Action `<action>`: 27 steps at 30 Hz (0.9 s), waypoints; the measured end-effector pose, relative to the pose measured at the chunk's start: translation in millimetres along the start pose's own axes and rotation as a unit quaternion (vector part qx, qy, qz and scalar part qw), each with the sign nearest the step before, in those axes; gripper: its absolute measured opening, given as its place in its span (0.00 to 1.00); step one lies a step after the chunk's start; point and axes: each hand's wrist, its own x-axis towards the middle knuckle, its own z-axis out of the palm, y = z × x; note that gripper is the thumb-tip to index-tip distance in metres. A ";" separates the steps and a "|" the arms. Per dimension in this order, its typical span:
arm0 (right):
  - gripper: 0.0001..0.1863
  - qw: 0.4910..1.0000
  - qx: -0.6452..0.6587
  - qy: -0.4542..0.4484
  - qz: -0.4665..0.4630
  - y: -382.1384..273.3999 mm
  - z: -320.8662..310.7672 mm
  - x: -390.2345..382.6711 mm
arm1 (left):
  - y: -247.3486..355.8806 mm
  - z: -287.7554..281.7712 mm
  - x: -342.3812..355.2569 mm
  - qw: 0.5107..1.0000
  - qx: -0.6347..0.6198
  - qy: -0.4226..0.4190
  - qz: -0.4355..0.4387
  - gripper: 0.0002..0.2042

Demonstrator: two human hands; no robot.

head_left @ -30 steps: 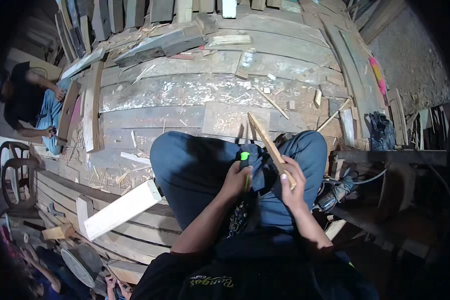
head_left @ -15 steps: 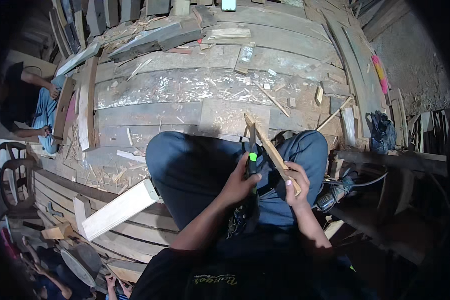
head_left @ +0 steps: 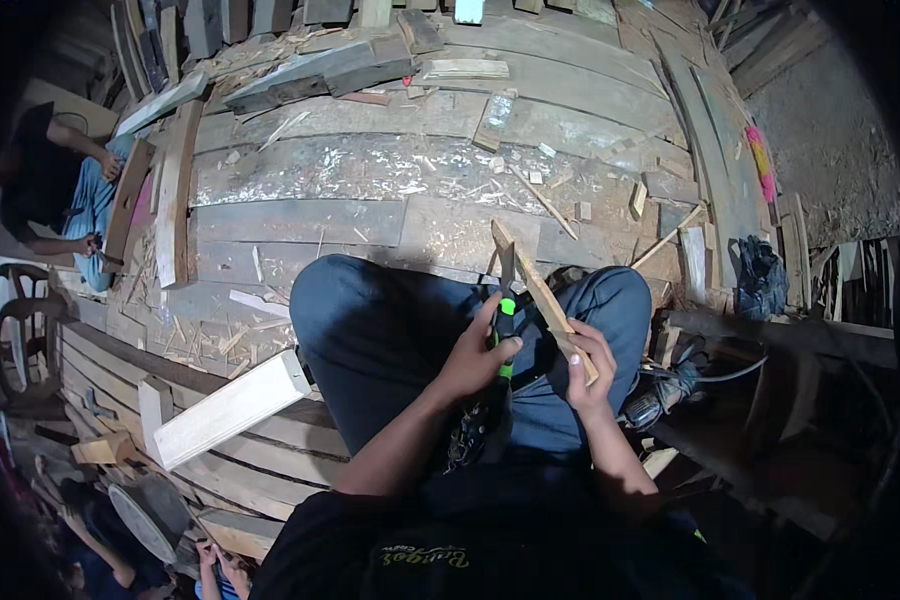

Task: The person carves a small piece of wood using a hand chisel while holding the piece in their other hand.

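My left hand [head_left: 472, 358] is closed round the handle of a bladed hand tool [head_left: 507, 308]; the handle is black and bright green. Whether it is a chisel or a knife I cannot make out. Its dark blade points away from me and lies against or just beside the far part of a thin wooden strip [head_left: 538, 288]. The near end of that strip is gripped between thumb and fingers of my right hand [head_left: 591, 368]. Slanting from far left to near right, the strip is held above my lap, between my bent knees.
Wood shavings and offcuts litter the plank floor [head_left: 300, 222]. A pale squared timber [head_left: 232, 410] lies by my left knee. Beside my right knee sits a corded power tool [head_left: 655, 395]. A co-worker [head_left: 90, 200] holds a board at the left; others work at the lower left.
The view has shifted slightly. My left hand has turned a little, showing more of the green handle. Both hands keep their holds, and the strip stays nearly in place.
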 end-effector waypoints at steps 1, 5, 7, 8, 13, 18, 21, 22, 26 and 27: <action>0.11 1.000 -0.001 0.003 0.003 -0.6 0.2 -0.1 | 0.7 0.4 -0.5 1.000 -0.002 0.003 0.003 0.35; 0.11 0.999 0.011 0.026 0.026 -6.1 -2.8 1.1 | 17.5 -5.0 -1.7 0.997 0.020 -0.049 0.055 0.22; 0.08 0.991 0.067 0.080 0.077 -5.4 -3.5 2.9 | 26.4 -6.0 -4.6 0.995 -0.005 -0.085 0.051 0.18; 0.09 0.993 0.054 0.071 0.081 -9.1 -5.7 6.8 | 25.2 -5.7 -6.0 0.992 -0.005 -0.080 0.098 0.18; 0.11 0.999 -0.029 0.025 -0.027 -25.3 -7.6 45.1 | 27.5 -9.8 -18.2 0.973 -0.039 -0.146 0.175 0.25; 0.15 0.974 0.227 -0.002 0.011 -32.4 13.3 69.0 | 43.9 -4.5 -28.6 0.958 0.085 -0.122 0.244 0.30; 0.17 0.953 0.301 0.000 0.028 -28.3 25.0 73.0 | 45.0 -2.9 -31.4 0.953 0.095 -0.064 0.281 0.23; 0.17 0.950 0.311 -0.002 0.009 -27.7 26.7 75.1 | 45.2 -5.6 -31.7 0.950 0.124 -0.061 0.282 0.22; 0.17 0.945 0.326 0.006 -0.014 -30.7 37.6 78.7 | 49.5 -10.4 -33.9 0.937 0.174 -0.016 0.304 0.21; 0.17 0.945 0.328 0.006 -0.020 -30.3 39.0 78.4 | 53.9 -11.1 -35.4 0.929 0.198 0.011 0.312 0.23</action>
